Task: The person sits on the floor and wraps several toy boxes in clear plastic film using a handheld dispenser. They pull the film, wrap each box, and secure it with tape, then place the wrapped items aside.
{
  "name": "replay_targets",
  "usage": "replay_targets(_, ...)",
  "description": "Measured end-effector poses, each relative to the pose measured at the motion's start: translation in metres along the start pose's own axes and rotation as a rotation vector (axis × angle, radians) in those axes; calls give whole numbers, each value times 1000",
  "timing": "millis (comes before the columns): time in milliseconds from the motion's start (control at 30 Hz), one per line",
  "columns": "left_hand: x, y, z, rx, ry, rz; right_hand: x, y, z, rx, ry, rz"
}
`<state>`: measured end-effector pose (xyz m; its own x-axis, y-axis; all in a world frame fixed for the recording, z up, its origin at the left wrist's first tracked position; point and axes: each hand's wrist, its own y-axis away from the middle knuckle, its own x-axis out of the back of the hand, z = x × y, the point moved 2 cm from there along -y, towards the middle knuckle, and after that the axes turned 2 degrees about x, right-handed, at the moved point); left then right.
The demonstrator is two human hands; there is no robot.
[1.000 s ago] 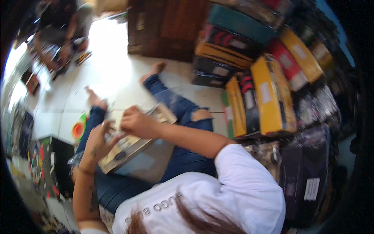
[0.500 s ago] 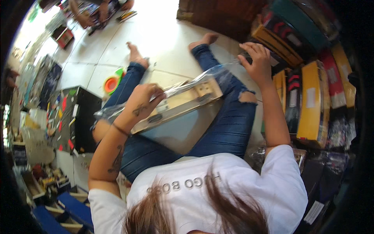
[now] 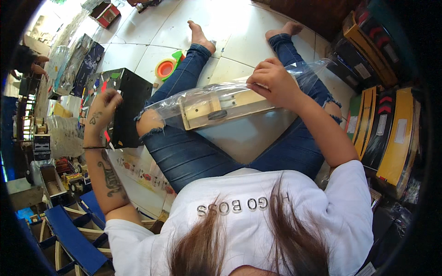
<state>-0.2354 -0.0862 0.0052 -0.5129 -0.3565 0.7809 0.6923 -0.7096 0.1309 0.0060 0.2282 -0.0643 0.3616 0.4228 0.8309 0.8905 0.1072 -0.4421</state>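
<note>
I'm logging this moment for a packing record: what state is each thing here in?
Wooden piece: inside a clear plastic bag, lying across the lap.
Clear plastic bag: open end pinched shut.
Right hand: grip closed on the bag.
Left hand: curled over the black box's top edge.
Black box: standing on the floor.
Tape roll: flat on the floor.

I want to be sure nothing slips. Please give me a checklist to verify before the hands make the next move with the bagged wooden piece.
1. Right hand grips the clear plastic bag: ok.
2. Wooden piece sits inside the bag: ok.
3. Bag rests across both legs: ok.
4. Left hand free to help: not ok, it is away from the bag, at the black box.
5. Left fingers holding something: cannot tell.
6. Bag opening sealed: cannot tell.
</note>
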Motion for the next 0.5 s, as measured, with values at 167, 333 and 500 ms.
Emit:
replay_targets(167,-109,-11,83,-614,-43,194,-6,-3,0,-39,-61,-65)
replay_targets(333,-173,-33,99,-562,-30,37,-1,-5,8,-9,-94,-120)
replay_targets(500,-166,-58,101,-372,128,-286,-3,-5,-8,34,147,119)
